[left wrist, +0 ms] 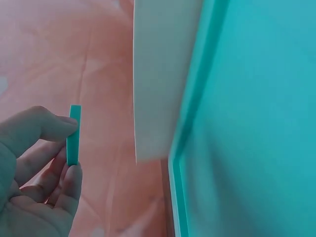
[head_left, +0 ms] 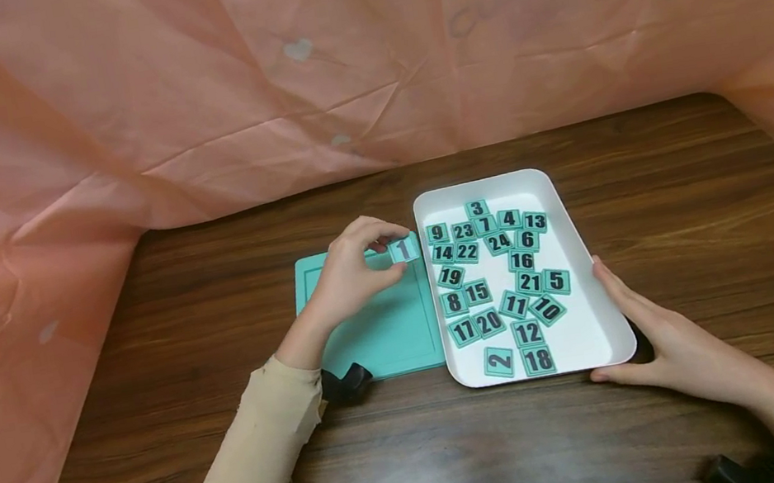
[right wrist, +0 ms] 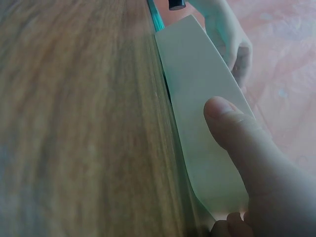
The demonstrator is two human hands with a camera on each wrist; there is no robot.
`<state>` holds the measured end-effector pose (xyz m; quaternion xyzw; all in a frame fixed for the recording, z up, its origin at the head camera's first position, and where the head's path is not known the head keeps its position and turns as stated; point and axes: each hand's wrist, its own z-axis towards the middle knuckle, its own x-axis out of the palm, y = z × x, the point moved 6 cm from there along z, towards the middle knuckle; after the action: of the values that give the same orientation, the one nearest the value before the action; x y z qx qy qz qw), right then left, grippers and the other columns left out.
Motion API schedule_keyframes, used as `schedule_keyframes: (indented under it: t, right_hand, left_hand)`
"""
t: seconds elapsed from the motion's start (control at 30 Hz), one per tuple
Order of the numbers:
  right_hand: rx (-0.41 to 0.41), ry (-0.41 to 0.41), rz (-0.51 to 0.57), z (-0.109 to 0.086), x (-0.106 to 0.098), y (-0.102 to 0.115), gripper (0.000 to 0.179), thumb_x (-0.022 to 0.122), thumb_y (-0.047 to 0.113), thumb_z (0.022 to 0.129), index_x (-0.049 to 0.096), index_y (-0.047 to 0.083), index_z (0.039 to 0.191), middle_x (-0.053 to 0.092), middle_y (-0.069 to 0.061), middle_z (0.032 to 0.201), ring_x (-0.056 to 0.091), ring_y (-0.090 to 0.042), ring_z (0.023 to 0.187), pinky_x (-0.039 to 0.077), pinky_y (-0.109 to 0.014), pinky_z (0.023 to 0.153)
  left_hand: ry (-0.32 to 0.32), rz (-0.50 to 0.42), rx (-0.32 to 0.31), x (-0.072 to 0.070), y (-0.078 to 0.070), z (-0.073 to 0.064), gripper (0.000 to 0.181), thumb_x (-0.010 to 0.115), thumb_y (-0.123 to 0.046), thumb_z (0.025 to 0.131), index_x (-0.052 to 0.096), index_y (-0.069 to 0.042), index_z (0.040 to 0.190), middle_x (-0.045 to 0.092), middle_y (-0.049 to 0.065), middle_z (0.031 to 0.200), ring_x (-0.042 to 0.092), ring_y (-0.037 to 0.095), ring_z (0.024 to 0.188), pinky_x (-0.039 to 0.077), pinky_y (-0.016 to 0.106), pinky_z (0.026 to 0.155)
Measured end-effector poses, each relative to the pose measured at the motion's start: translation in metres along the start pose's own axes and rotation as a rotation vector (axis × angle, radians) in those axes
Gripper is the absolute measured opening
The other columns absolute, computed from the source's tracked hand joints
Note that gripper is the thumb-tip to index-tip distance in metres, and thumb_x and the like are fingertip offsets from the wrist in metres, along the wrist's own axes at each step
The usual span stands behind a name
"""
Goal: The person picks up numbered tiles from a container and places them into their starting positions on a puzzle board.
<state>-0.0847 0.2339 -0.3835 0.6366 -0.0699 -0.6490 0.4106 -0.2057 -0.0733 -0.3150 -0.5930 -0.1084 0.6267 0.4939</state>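
My left hand (head_left: 350, 272) pinches a small square tile (head_left: 403, 250) marked 1 between thumb and fingers, over the far right part of a teal square board (head_left: 384, 325). Seen edge-on in the left wrist view, the tile (left wrist: 73, 134) is held upright by the fingertips. Right of the board stands a white tray (head_left: 598, 327) with several teal number tiles lying loose inside, among them an 18 (head_left: 538, 360) and a tilted 2 (head_left: 499, 361). Around the tray's near right corner my right hand (head_left: 673, 349) grips, its thumb (right wrist: 219, 111) along the near wall.
A dark wooden table (head_left: 216, 300) lies under everything. Behind it and at the sides hangs a pink cloth (head_left: 359, 54) with pale hearts. Black wrist mounts show near the left wrist (head_left: 299, 359) and at the lower right.
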Motion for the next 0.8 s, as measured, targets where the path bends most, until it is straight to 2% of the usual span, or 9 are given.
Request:
schedule_keyframes:
  t: [0.13,0.33,0.43,0.8]
  right_hand:
    - [-0.008,-0.005,-0.005,0.000,0.000,0.000,0.122,0.088,0.027,0.067,0.005,0.013,0.155,0.011,-0.014,0.157,0.010,0.005,0.136,0.013,-0.002,0.098]
    - [-0.012,-0.004,-0.004,0.000,0.000,0.000,0.122,0.088,0.027,0.067,0.005,0.013,0.155,0.012,-0.013,0.158,0.011,0.005,0.136,0.014,-0.002,0.098]
    - [-0.010,-0.001,-0.004,0.000,0.001,-0.001,0.121,0.088,0.027,0.067,0.005,0.013,0.155,0.011,-0.013,0.158,0.010,0.005,0.136,0.014,-0.001,0.098]
    - [-0.003,0.003,-0.002,0.000,0.001,-0.002,0.121,0.088,0.027,0.067,0.004,0.014,0.155,0.010,-0.014,0.158,0.010,0.003,0.136,0.012,-0.002,0.098]
  left_hand:
    - [-0.014,0.004,-0.042,-0.014,0.014,-0.008,0.034,0.074,-0.001,0.079,0.067,-0.003,0.112,0.057,0.005,0.109,0.056,0.027,0.094,0.049,0.043,0.085]
    - [0.001,0.077,-0.084,-0.029,0.035,-0.023,0.032,0.073,-0.001,0.080,0.066,-0.004,0.110,0.056,0.007,0.109,0.055,0.025,0.095,0.048,0.039,0.085]
    - [0.014,0.101,-0.114,-0.035,0.043,-0.028,0.032,0.073,0.000,0.080,0.066,-0.003,0.111,0.056,0.009,0.110,0.055,0.027,0.096,0.047,0.040,0.086]
    - [0.040,0.178,-0.179,-0.057,0.071,-0.040,0.032,0.072,0.000,0.081,0.066,-0.002,0.112,0.058,0.010,0.113,0.056,0.029,0.098,0.048,0.045,0.085]
